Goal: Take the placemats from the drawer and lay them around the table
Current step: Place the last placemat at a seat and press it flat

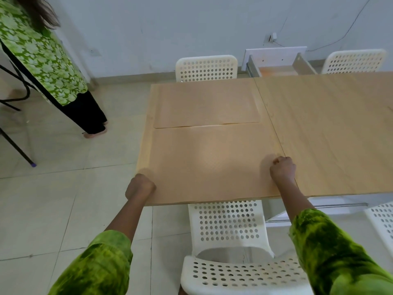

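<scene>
Two tan placemats lie on the left end of the light wooden table (331, 128). The far placemat (207, 103) sits in front of the far chair. The near placemat (210, 162) lies flat along the table's front edge. My left hand (139, 186) is closed on the near placemat's left front corner. Closed in a fist, my right hand (282, 169) grips its right edge. An open white drawer (278, 64) sticks out from the table's far side, with an orange-tan sheet showing inside.
A white perforated chair (227, 248) stands right below me at the table's front edge; another (206, 68) faces it across the table, and a third (355, 60) is at far right. A person in green patterned clothes (42, 58) stands at left beside black metal legs.
</scene>
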`<act>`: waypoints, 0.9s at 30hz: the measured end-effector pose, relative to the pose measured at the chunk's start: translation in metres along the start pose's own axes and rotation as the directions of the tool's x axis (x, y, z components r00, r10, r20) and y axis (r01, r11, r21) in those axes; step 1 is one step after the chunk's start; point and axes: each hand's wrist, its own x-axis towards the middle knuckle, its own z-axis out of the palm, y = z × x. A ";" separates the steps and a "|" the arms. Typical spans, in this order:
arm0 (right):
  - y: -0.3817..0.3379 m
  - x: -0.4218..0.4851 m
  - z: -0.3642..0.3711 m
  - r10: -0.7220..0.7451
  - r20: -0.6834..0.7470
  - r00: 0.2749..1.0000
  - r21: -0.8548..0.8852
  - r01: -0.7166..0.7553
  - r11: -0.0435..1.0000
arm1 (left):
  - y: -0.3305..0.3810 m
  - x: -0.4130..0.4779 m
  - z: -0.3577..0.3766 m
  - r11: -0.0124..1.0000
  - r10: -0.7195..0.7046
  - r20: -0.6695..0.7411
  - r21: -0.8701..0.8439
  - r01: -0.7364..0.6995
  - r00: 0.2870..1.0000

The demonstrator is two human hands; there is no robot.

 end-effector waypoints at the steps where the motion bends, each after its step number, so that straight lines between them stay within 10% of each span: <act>1: 0.000 0.000 0.000 0.000 0.000 1.000 -0.008 0.000 1.000 | 0.000 0.001 0.001 1.000 0.000 -0.002 0.004 0.000 1.000; 17: -0.006 -0.005 0.006 0.016 -0.038 0.999 -0.016 -0.017 1.000 | 0.010 -0.005 0.000 0.992 -0.023 -0.078 0.121 0.032 0.997; 22: -0.036 -0.012 0.023 -0.149 -0.035 0.988 -0.047 0.148 0.988 | 0.055 -0.008 0.003 0.927 0.271 -0.227 0.325 -0.189 0.935; 27: -0.097 -0.009 0.065 -0.477 0.144 0.867 -0.065 0.490 0.869 | 0.128 0.014 0.031 0.647 0.710 0.000 0.394 -0.653 0.704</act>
